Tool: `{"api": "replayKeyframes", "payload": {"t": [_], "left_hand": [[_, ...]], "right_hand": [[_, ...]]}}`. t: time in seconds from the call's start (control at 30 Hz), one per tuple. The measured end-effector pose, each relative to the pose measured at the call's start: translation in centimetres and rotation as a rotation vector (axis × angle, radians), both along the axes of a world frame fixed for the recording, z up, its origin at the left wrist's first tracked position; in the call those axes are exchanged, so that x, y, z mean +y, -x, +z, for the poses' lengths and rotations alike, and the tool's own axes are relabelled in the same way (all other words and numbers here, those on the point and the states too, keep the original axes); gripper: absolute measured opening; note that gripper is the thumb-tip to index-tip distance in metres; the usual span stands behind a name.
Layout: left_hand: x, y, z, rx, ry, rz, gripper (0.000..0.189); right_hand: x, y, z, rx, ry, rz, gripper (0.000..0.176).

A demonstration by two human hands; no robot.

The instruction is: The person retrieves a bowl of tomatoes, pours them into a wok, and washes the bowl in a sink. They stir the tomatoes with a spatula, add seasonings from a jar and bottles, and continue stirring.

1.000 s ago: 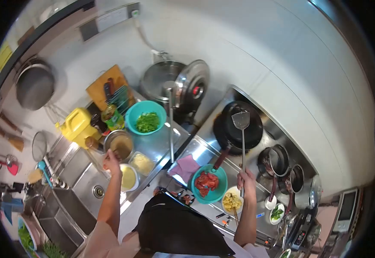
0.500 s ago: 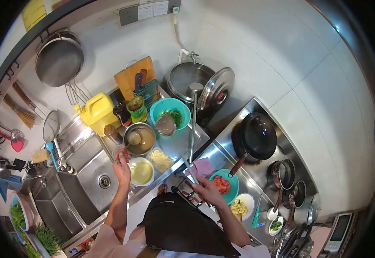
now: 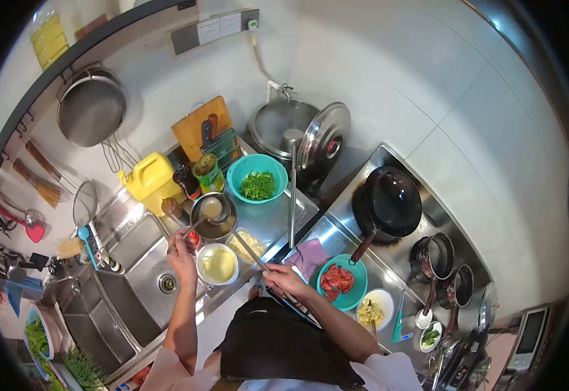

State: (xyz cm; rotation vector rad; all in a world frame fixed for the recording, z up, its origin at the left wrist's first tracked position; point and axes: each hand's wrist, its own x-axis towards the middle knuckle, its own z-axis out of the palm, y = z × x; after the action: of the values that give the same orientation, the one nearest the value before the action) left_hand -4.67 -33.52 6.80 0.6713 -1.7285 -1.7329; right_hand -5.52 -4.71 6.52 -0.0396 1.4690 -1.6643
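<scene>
Ladle (image 3: 212, 208) in L hand (image 3: 181, 256), fingers closed round its handle; ladle cup over metal bowl (image 3: 232, 207), left of centre in frame. R hand (image 3: 285, 280), near frame centre, gripped on long-handled tool (image 3: 245, 245), far end slanting up-left to same bowl; can't tell if tool touches ladle. Hands apart, one each side of white bowl (image 3: 214, 283).

Step in hand, my read: scooping or pouring brownish liquid at metal bowl, ladle & tool used tog. Next move prob. calls for level ladle cup, steady R wrist, tool end kept clear of bowl rim. Spill risk: pale yellow contents of white bowl sit just below.

Surface: steel counter (image 3: 268, 218), w/ teal greens bowl (image 3: 233, 174) mid-frame; yellow jug (image 3: 150, 176) upper left of it; sink (image 3: 131, 280) lower left. Tomato bowl (image 3: 357, 277) & cloth (image 3: 309, 253) lower right of centre; wok (image 3: 398, 195) on stove, right.

Room: white wall (image 3: 389, 72) upper right; pan (image 3: 92, 111) hung upper left; lidded pot (image 3: 284, 117), lid tilted, upper centre.
</scene>
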Motion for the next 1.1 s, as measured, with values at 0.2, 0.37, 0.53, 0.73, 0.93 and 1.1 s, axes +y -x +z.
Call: {"api": "replayKeyframes", "payload": {"t": [0.2,0.37,0.53,0.73,0.93,1.1], "left_hand": [[5.6,2.9,0.7,-0.022,0.057,-0.202,0.028],[14.9,8.3,1.3,0.014,0.013,-0.495,0.027],[28.6,13.4,3.6,0.054,-0.004,-0.785,0.025],[42.6,18.5,3.1,0.204,0.457,-1.017,0.026],[47.5,20.9,2.8,0.402,0.668,-1.008,0.024],[47.6,22.9,1.5,0.022,-0.162,-1.002,0.026]], "right_hand": [[5.9,-2.4,2.0,-0.177,0.196,-0.169,0.044],[13.9,-4.7,3.6,-0.156,0.211,-0.427,0.042],[21.8,-7.0,6.4,0.034,0.09,-0.79,0.03],[29.1,-6.7,3.6,0.518,-0.787,-0.855,0.04],[32.5,-5.7,-0.9,0.865,-1.277,-0.888,0.041],[33.1,-4.4,-1.0,0.165,-0.066,-1.167,0.029]]}}
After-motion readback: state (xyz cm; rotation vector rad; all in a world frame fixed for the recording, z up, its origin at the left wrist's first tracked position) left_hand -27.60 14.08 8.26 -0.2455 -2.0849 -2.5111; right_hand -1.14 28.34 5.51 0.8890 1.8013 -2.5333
